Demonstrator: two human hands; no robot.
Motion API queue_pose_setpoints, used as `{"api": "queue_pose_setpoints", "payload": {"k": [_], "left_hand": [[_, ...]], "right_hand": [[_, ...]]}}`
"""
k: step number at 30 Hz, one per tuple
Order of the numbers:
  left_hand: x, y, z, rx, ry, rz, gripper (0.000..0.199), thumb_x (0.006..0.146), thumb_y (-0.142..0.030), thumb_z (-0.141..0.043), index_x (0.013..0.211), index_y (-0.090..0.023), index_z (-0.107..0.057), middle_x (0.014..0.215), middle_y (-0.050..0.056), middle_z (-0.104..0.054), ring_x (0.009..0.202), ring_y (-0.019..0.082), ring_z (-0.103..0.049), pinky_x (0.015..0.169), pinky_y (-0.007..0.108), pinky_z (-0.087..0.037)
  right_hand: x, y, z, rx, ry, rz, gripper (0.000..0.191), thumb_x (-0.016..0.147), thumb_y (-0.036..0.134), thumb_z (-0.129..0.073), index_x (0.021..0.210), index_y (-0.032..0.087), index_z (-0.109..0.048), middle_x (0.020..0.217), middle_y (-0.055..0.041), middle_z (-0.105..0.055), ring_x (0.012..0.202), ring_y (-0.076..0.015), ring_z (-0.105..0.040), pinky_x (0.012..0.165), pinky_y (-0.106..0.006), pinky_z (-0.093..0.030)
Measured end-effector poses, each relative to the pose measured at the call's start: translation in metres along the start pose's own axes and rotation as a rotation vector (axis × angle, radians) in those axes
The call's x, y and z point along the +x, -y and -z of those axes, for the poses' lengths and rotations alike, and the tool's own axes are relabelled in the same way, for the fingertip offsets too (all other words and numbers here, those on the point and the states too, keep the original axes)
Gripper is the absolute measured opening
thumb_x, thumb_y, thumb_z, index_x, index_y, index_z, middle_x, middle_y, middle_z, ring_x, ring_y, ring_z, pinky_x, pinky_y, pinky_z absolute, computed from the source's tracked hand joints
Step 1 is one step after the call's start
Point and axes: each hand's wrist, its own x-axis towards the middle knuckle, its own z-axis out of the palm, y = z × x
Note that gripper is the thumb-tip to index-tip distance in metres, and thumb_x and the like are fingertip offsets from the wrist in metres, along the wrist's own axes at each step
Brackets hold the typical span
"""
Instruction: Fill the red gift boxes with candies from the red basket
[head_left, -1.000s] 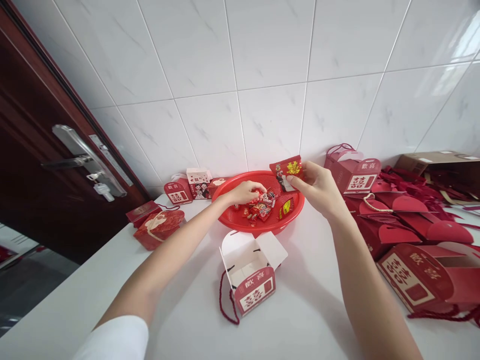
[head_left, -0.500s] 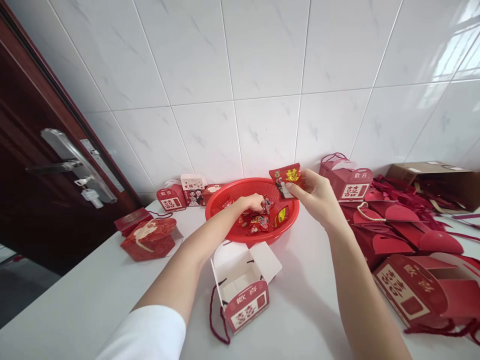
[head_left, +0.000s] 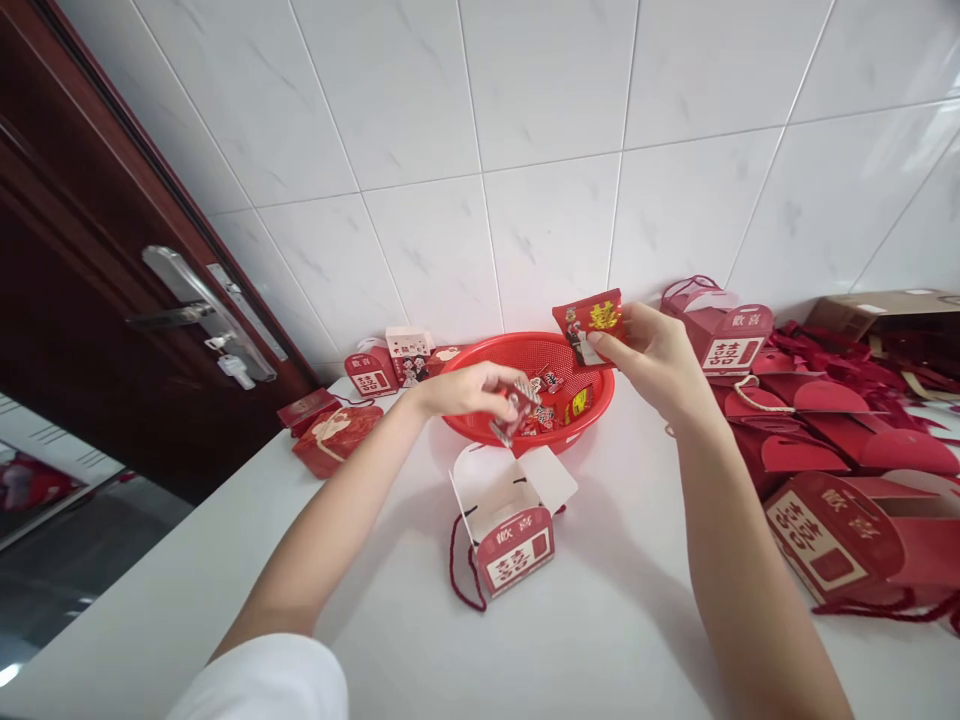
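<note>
My left hand [head_left: 480,390] pinches a small red wrapped candy [head_left: 516,412] over the front left rim of the red plastic basket [head_left: 480,352]. Several red packets and a yellow-marked packet [head_left: 578,402] lie inside that basket. Up at its right side, my right hand [head_left: 656,350] grips a larger red snack packet [head_left: 589,325] with gold lettering and a printed couple. In front of the basket stands a red and white gift box [head_left: 517,560], its top flaps open and its inside white. A dark red cord hangs from the box's left side.
Several red gift boxes [head_left: 817,535] crowd the right side, with a brown carton [head_left: 892,305] behind them. Small boxes [head_left: 371,372] line the tiled wall at left, near a red octagonal box [head_left: 337,440]. A dark door with a handle [head_left: 210,310] borders the table's left.
My left hand has come up out of the basket toward me, now with a candy in it. My right hand still holds its packet. The camera view has shifted slightly.
</note>
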Motion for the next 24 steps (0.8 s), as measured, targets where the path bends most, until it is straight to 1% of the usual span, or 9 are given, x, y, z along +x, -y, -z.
{"api": "queue_pose_setpoints", "payload": {"k": [2, 4, 7, 10, 13, 16, 19, 21, 24], "left_hand": [[-0.019, -0.007, -0.012, 0.123, 0.054, 0.016, 0.035, 0.074, -0.029, -0.078, 0.106, -0.019, -0.068, 0.104, 0.006, -0.074, 0.098, 0.021, -0.068, 0.088, 0.033, -0.052], [-0.035, -0.012, -0.023, 0.257, 0.007, 0.038, 0.038, 0.079, -0.032, -0.076, 0.114, -0.02, -0.068, 0.119, 0.008, -0.071, 0.109, 0.022, -0.065, 0.093, 0.032, -0.05], [-0.057, -0.017, -0.037, 0.473, -0.102, 0.14, 0.031, 0.088, -0.039, -0.064, 0.112, -0.02, -0.07, 0.119, 0.007, -0.07, 0.109, 0.023, -0.065, 0.092, 0.031, -0.049], [-0.077, -0.018, -0.045, 0.661, -0.14, 0.308, 0.038, 0.087, -0.044, -0.063, 0.118, -0.022, -0.069, 0.127, 0.007, -0.066, 0.117, 0.026, -0.06, 0.096, 0.032, -0.046], [-0.091, -0.015, -0.046, 0.689, -0.115, 0.465, 0.056, 0.082, -0.049, -0.068, 0.131, -0.022, -0.062, 0.14, 0.008, -0.06, 0.125, 0.028, -0.056, 0.097, 0.032, -0.045], [-0.097, -0.007, -0.041, 0.594, -0.045, 0.516, 0.071, 0.077, -0.048, -0.073, 0.14, -0.021, -0.055, 0.139, 0.009, -0.061, 0.115, 0.026, -0.063, 0.088, 0.028, -0.049], [-0.095, 0.003, -0.033, 0.472, 0.074, 0.444, 0.075, 0.071, -0.049, -0.078, 0.138, -0.022, -0.056, 0.129, 0.007, -0.067, 0.105, 0.024, -0.068, 0.084, 0.025, -0.05], [-0.093, 0.009, -0.028, 0.435, 0.117, 0.401, 0.076, 0.068, -0.049, -0.08, 0.135, -0.022, -0.058, 0.122, 0.007, -0.071, 0.103, 0.023, -0.068, 0.084, 0.025, -0.05], [-0.093, 0.017, -0.025, 0.418, 0.117, 0.377, 0.077, 0.067, -0.047, -0.082, 0.135, -0.021, -0.058, 0.122, 0.008, -0.071, 0.101, 0.023, -0.069, 0.085, 0.025, -0.05]], "right_hand": [[-0.002, 0.004, -0.002, 0.003, 0.013, -0.005, 0.026, 0.081, 0.036, -0.069, 0.101, 0.02, -0.07, 0.089, -0.0062, -0.073, 0.085, -0.0232, -0.067, 0.072, -0.035, -0.054], [-0.004, 0.008, -0.004, 0.02, 0.039, -0.009, 0.025, 0.08, 0.036, -0.069, 0.1, 0.02, -0.07, 0.089, -0.0062, -0.073, 0.086, -0.0234, -0.067, 0.072, -0.034, -0.054], [-0.01, 0.017, -0.008, 0.096, 0.124, -0.021, 0.025, 0.08, 0.036, -0.069, 0.098, 0.019, -0.07, 0.09, -0.0061, -0.072, 0.087, -0.0236, -0.067, 0.074, -0.036, -0.055], [-0.016, 0.027, -0.013, 0.145, 0.262, -0.04, 0.022, 0.079, 0.035, -0.07, 0.095, 0.019, -0.069, 0.089, -0.0047, -0.07, 0.086, -0.0229, -0.067, 0.075, -0.036, -0.054], [-0.022, 0.035, -0.019, 0.038, 0.357, -0.022, 0.015, 0.08, 0.034, -0.071, 0.082, 0.02, -0.065, 0.079, -0.0015, -0.066, 0.077, -0.0192, -0.063, 0.07, -0.032, -0.052], [-0.029, 0.04, -0.03, -0.052, 0.499, 0.009, 0.019, 0.082, 0.032, -0.068, 0.07, 0.02, -0.058, 0.07, 0.0011, -0.06, 0.068, -0.0153, -0.058, 0.063, -0.028, -0.047], [-0.036, 0.04, -0.043, -0.047, 0.736, -0.018, 0.009, 0.083, 0.028, -0.064, 0.082, 0.02, -0.061, 0.076, 0.0005, -0.065, 0.069, -0.0155, -0.06, 0.06, -0.027, -0.046], [-0.04, 0.036, -0.051, -0.099, 0.855, -0.056, 0.018, 0.084, 0.025, -0.063, 0.101, 0.021, -0.063, 0.084, -0.0011, -0.07, 0.073, -0.0176, -0.064, 0.061, -0.028, -0.047], [-0.043, 0.031, -0.06, -0.269, 0.859, -0.066, 0.037, 0.085, 0.023, -0.062, 0.122, 0.023, -0.059, 0.094, -0.0039, -0.073, 0.082, -0.0215, -0.067, 0.065, -0.03, -0.049]]}}
